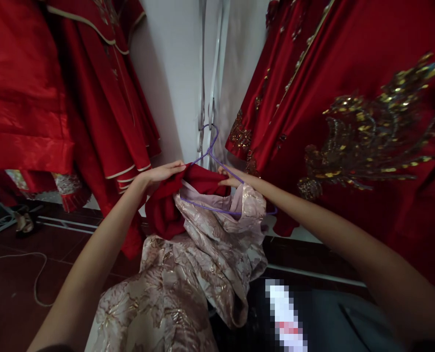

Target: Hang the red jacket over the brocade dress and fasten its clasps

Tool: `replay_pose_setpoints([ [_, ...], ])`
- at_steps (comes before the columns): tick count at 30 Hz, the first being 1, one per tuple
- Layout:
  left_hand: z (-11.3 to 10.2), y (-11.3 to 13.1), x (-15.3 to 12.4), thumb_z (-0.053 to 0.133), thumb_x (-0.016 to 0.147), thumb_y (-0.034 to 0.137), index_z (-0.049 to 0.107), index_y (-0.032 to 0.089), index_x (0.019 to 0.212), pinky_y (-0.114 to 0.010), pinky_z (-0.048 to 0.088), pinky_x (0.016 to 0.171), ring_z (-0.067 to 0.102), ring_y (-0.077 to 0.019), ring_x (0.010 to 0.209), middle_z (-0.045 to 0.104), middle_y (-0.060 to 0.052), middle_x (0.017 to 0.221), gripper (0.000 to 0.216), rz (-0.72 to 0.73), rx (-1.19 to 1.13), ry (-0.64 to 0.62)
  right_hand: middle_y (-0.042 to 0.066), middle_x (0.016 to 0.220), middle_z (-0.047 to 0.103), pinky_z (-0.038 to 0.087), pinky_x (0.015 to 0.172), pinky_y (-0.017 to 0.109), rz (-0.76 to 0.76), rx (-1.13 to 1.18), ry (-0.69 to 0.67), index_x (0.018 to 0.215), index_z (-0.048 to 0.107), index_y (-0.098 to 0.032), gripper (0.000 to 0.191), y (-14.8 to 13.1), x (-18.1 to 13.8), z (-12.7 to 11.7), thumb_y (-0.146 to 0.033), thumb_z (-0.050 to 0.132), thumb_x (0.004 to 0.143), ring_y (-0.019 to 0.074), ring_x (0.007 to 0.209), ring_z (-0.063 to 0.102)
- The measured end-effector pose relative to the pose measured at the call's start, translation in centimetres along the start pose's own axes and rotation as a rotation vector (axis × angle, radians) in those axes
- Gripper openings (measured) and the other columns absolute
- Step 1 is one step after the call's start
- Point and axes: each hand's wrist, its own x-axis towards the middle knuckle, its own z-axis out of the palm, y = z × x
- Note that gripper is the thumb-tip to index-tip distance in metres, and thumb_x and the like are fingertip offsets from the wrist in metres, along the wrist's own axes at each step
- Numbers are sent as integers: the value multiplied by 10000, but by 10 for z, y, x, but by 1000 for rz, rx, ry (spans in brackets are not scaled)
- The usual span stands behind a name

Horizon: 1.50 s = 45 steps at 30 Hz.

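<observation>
A purple wire hanger (210, 152) hangs by its hook from a pale rail or strap against the wall. Over it sits a pale pink brocade dress (217, 259) with gold floral patterning, its skirt falling toward me. Behind the neckline, a plain red garment (206, 180) is bunched on the hanger. My left hand (166, 171) pinches the red cloth left of the hanger's neck, fingers stretched toward it. On the other side, my right hand (234, 178) grips the red cloth under the hanger's right arm; its fingertips are partly hidden.
Red dresses (92, 88) hang on the left, and a red gown with gold sequins (367, 132) hangs close on the right. Low metal rails (312, 275) run near the floor. A pair of shoes (24, 222) and a white cable (37, 278) lie at left.
</observation>
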Motion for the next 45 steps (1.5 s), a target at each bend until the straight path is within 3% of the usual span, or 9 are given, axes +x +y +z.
replay_pose_setpoints([
  [3, 3, -10, 0, 569, 773, 441, 512, 184, 755, -185, 313, 478, 383, -76, 519, 452, 32, 629, 265, 48, -13, 30, -58, 648, 461, 344, 568, 224, -31, -231, 194, 838, 451, -209, 279, 3, -3, -16, -153, 566, 591, 115, 574, 436],
  [9, 11, -35, 6, 522, 803, 417, 493, 172, 749, -188, 341, 572, 410, -87, 601, 455, 32, 661, 252, 178, -58, 235, 9, 732, 505, 353, 595, 228, 180, -506, 282, 808, 502, -175, 300, 16, -21, -46, -28, 532, 549, 139, 660, 485],
  [16, 15, -42, 9, 482, 827, 431, 477, 173, 750, -204, 340, 589, 396, -97, 616, 436, 24, 668, 270, 229, 59, 259, 57, 832, 552, 390, 698, 243, 405, -711, 188, 818, 529, -161, 254, 33, -70, -91, -33, 528, 599, 160, 765, 524],
  [24, 19, -43, 12, 434, 852, 430, 450, 175, 731, -210, 341, 630, 382, -100, 640, 425, 29, 667, 282, 266, 212, 269, 161, 969, 553, 402, 645, 300, 764, -929, 17, 976, 566, -144, 379, 27, -92, -103, -145, 638, 604, 264, 849, 565],
  [30, 24, -41, 15, 436, 845, 415, 448, 176, 714, -212, 344, 643, 392, -104, 641, 439, 31, 659, 273, 258, 196, 263, 113, 805, 621, 338, 575, 274, 779, -876, 89, 828, 609, -167, 180, 36, -91, -117, -90, 561, 673, 188, 710, 568],
  [35, 29, -46, 28, 448, 821, 336, 429, 178, 670, -212, 336, 626, 378, -104, 613, 413, 34, 621, 219, 215, 108, 346, 166, 898, 618, 290, 566, 293, 515, -1026, 313, 944, 595, -167, 182, 47, -100, -109, -140, 528, 777, 199, 717, 567],
  [39, 33, -51, 36, 430, 805, 302, 404, 177, 632, -215, 324, 609, 357, -102, 589, 374, 36, 596, 215, 220, 11, 401, 133, 841, 630, 338, 611, 285, 457, -803, 249, 877, 604, -169, 144, 60, -103, -98, -151, 602, 734, 206, 750, 567],
  [42, 30, -51, 36, 426, 796, 302, 416, 176, 627, -220, 330, 615, 368, -104, 593, 386, 34, 597, 211, 207, -33, 395, 49, 646, 627, 392, 594, 262, 523, -466, 167, 728, 624, -168, 57, 67, -102, -87, -140, 621, 679, 172, 630, 572],
  [45, 24, -51, 36, 422, 786, 299, 429, 174, 620, -219, 339, 613, 380, -107, 602, 410, 30, 608, 208, 187, -47, 367, 52, 585, 633, 431, 552, 244, 540, -156, 179, 666, 616, -144, 95, 68, -103, -79, -125, 537, 714, 155, 560, 577],
])
